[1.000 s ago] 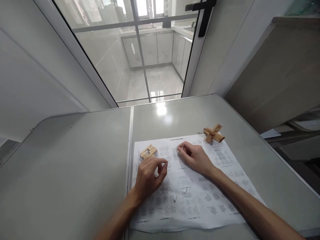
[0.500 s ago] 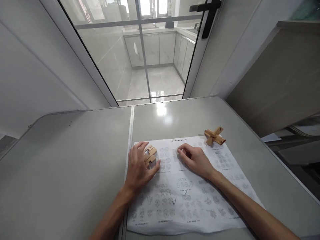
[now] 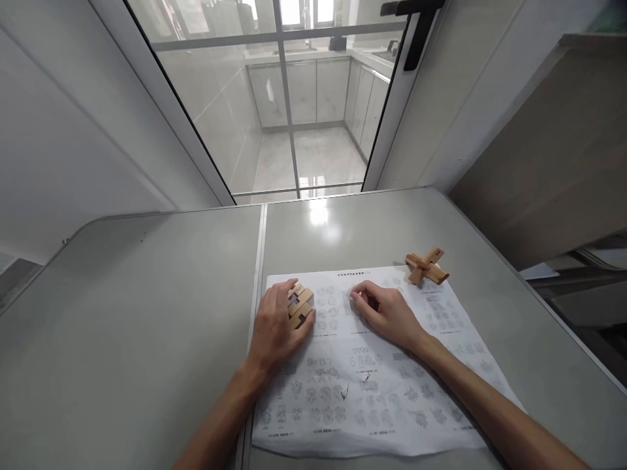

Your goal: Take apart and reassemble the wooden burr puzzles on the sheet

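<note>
My left hand (image 3: 275, 323) curls around several notched wooden puzzle pieces (image 3: 301, 301) at the upper left of a printed sheet (image 3: 386, 411). Its fingers lie along their far and left sides, and the thumb touches the near right end; the palm hides part of them. To the right, my right hand (image 3: 386, 312) rests on the sheet with curled fingers, thumb and forefinger tips together, and no object shows between them. An assembled cross-shaped wooden puzzle (image 3: 425, 266) sits at the sheet's upper right corner, apart from both hands.
The sheet, printed with small diagrams and torn in two small spots, lies on a grey-green table (image 3: 147, 326). A metal seam (image 3: 260, 245) crosses the tabletop beside the sheet's left edge. Beyond the far edge stands a glazed door (image 3: 289, 98) with a black handle (image 3: 416, 32).
My left hand has closed in on the wooden pieces, which now sit closer together and slightly turned. My right hand keeps its pose. The whole view has shifted slightly.
</note>
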`<action>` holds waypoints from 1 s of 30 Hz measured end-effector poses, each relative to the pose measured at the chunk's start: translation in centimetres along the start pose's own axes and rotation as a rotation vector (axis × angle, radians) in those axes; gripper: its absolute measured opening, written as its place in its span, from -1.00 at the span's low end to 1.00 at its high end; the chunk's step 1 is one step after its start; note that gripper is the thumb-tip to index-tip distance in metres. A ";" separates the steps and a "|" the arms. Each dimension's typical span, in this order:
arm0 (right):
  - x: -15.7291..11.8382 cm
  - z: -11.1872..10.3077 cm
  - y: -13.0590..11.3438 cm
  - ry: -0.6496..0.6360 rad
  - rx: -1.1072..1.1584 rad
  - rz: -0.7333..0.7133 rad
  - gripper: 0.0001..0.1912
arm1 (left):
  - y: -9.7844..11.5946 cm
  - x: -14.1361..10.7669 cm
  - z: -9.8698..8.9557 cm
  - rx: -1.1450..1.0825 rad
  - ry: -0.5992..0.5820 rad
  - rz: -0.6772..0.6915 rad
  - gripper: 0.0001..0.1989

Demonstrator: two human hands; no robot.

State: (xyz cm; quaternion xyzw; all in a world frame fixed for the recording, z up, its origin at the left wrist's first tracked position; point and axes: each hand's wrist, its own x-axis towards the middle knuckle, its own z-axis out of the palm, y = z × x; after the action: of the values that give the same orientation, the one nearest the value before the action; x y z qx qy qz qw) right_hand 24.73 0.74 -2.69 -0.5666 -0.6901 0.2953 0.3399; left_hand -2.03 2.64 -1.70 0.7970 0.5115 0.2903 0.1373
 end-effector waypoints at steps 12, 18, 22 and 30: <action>-0.1 0.3 0.4 -0.006 -0.020 0.006 -0.73 | 0.4 -0.3 0.3 0.015 -0.003 0.065 -0.39; -0.1 0.2 0.2 -0.003 -0.044 -0.002 -0.74 | -0.1 -0.1 -0.3 -0.091 -0.053 0.074 -0.50; -0.1 0.2 0.1 0.004 -0.043 -0.013 -0.74 | -0.1 0.3 -1.2 -0.105 -0.112 0.068 -0.72; -0.2 0.0 0.0 -0.004 -0.005 -0.044 -0.73 | 0.1 0.6 -1.4 -0.116 -0.180 -0.021 -0.70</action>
State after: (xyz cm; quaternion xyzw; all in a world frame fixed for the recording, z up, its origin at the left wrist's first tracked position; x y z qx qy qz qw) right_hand 24.81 0.60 -2.73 -0.5515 -0.7039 0.2869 0.3435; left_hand -2.62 3.00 -0.31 0.8053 0.4875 0.2451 0.2318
